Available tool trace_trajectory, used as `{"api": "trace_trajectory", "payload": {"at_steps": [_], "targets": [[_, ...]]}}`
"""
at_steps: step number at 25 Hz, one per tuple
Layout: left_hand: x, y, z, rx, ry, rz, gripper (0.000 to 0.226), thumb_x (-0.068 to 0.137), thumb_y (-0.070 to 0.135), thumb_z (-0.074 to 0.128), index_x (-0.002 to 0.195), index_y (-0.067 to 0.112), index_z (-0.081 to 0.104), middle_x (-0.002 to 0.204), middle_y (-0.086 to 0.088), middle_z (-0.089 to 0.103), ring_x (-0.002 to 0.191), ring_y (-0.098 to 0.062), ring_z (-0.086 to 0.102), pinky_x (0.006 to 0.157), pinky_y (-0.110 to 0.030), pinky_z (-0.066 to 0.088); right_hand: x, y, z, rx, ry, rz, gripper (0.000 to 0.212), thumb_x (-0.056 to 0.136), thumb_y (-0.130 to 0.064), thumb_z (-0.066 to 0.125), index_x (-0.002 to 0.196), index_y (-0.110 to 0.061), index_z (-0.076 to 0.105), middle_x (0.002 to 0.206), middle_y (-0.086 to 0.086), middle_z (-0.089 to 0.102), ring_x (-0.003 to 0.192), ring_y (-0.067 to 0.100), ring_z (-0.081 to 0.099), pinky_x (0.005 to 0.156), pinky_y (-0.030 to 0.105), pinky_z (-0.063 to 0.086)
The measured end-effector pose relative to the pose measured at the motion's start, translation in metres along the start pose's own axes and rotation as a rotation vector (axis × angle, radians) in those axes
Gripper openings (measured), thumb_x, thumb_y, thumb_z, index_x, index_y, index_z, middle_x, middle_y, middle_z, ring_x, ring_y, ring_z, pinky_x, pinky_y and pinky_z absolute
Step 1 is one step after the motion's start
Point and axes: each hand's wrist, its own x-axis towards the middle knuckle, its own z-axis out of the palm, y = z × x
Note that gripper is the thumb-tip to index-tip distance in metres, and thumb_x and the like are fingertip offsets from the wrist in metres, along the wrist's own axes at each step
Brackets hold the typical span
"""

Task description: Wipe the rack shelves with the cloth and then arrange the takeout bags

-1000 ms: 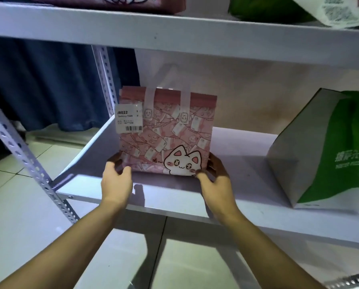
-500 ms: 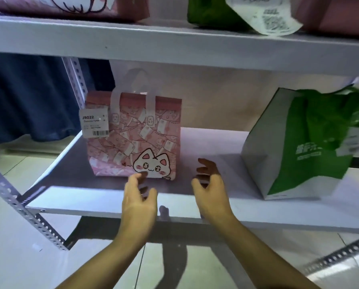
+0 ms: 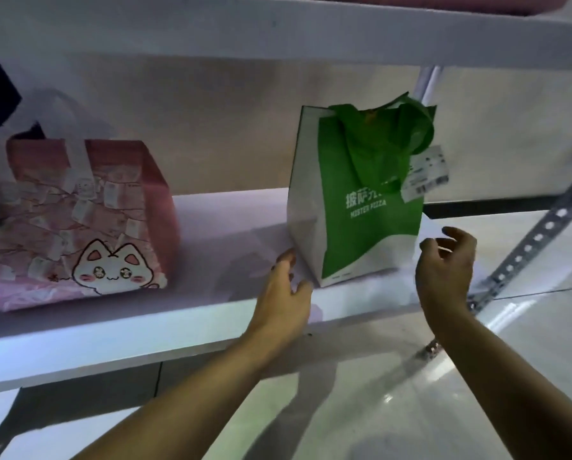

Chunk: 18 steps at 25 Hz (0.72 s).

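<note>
- The left hand (image 3: 286, 293) reaches up over the front edge of the white shelf (image 3: 211, 320). Its fingers are loosely spread, and the fingertips are at the lower left corner of the green and white bag (image 3: 360, 200), touching it or nearly so; it grips nothing.
- The right hand (image 3: 443, 270) hangs at about 4 o'clock from that bag, just beside its lower right edge and clear of it. Fingers and thumb are half curled and apart, with nothing between them.
- The green and white bag stands upright on the shelf, long axis vertical, its printed face turned toward the camera and slightly to the right. Its green handles (image 3: 400, 127) droop at the top, and a paper tag (image 3: 427, 174) hangs at its 2 o'clock side.
- At 9 o'clock from it, well apart, a pink bag (image 3: 78, 220) with a cartoon cat stands upright on the same shelf, wider than tall, cat face to the front.
- What either bag holds cannot be seen.
- A perforated metal post (image 3: 526, 247) runs diagonally at the right edge of the shelf.
- An upper shelf (image 3: 278, 31) spans the top.
</note>
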Motion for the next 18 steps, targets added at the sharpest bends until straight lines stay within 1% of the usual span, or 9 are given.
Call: {"api": "trace_trajectory", "payload": {"at_steps": [1,2,3,5,7,10,14,16,18], "targets": [[0.005,0.004,0.01,0.005,-0.035,0.003,0.054,0.102,0.017,0.049,0.152,0.029,0.033,0.154,0.002,0.042,0.136,-0.02,0.046,0.113,-0.038,0.039,0.012,0.004,-0.001,-0.032,-0.058,0.065,0.04,0.096,-0.019,0.052,0.136,-0.019,0.046,0.131,0.009,0.056,0.115,0.023,0.057,0.097,0.04,0.049],[0.009,0.006,0.02,0.013,-0.066,0.004,0.054,0.101,0.02,0.049,0.152,0.031,0.033,0.152,0.002,0.045,0.135,-0.021,0.047,0.113,-0.042,0.039,0.022,0.01,-0.002,-0.059,-0.135,0.106,0.044,0.099,-0.019,0.051,0.142,-0.017,0.043,0.137,0.01,0.053,0.12,0.024,0.054,0.103,0.041,0.046],[0.013,0.008,0.029,0.018,-0.083,0.0,0.054,0.101,0.021,0.049,0.151,0.033,0.034,0.15,0.002,0.047,0.133,-0.022,0.049,0.112,-0.043,0.04,0.027,0.012,0.001,-0.065,-0.213,0.136,0.045,0.101,-0.019,0.049,0.145,-0.016,0.042,0.139,0.011,0.052,0.12,0.025,0.053,0.104,0.041,0.044],[0.02,0.009,0.039,0.02,-0.091,-0.006,0.054,0.099,0.022,0.049,0.149,0.035,0.036,0.146,0.002,0.05,0.129,-0.023,0.051,0.109,-0.042,0.043,0.027,0.016,0.007,-0.036,-0.303,0.167,0.04,0.103,-0.016,0.048,0.143,-0.012,0.046,0.136,0.013,0.058,0.115,0.023,0.055,0.1,0.038,0.045],[0.024,0.009,0.044,0.008,-0.099,0.013,0.054,0.097,0.018,0.049,0.147,0.036,0.038,0.14,0.001,0.054,0.123,-0.024,0.055,0.104,-0.037,0.047,0.025,0.023,0.008,-0.025,-0.298,0.165,0.04,0.101,-0.016,0.051,0.141,-0.013,0.049,0.133,0.011,0.06,0.114,0.022,0.055,0.101,0.04,0.046],[0.035,0.008,0.046,-0.018,-0.102,0.018,0.057,0.097,0.014,0.049,0.148,0.037,0.036,0.138,-0.001,0.056,0.118,-0.027,0.057,0.098,-0.037,0.049,0.027,0.029,0.006,-0.037,-0.288,0.148,0.042,0.099,-0.017,0.053,0.141,-0.017,0.049,0.131,0.005,0.061,0.114,0.021,0.055,0.104,0.048,0.046],[0.041,0.001,0.046,-0.024,-0.127,0.039,0.057,0.097,0.013,0.049,0.147,0.038,0.038,0.138,0.0,0.056,0.115,-0.026,0.058,0.092,-0.029,0.048,0.025,0.034,0.008,-0.01,-0.276,0.123,0.042,0.097,-0.016,0.056,0.138,-0.02,0.052,0.121,-0.002,0.061,0.113,0.019,0.056,0.1,0.041,0.047],[0.044,0.001,0.044,-0.016,-0.136,0.046,0.058,0.097,0.013,0.05,0.147,0.038,0.037,0.139,0.0,0.056,0.117,-0.029,0.058,0.093,-0.033,0.049,0.023,0.035,0.009,-0.01,-0.269,0.1,0.043,0.096,-0.019,0.058,0.138,-0.022,0.051,0.123,-0.002,0.061,0.112,0.018,0.056,0.094,0.036,0.046],[0.043,-0.005,0.039,0.001,-0.149,0.06,0.06,0.097,0.015,0.049,0.15,0.039,0.034,0.144,0.001,0.052,0.123,-0.03,0.056,0.103,-0.041,0.05,0.018,0.041,0.01,-0.011,-0.262,0.08,0.046,0.095,-0.022,0.06,0.14,-0.025,0.048,0.127,-0.003,0.06,0.112,0.017,0.055,0.09,0.032,0.044]]}}
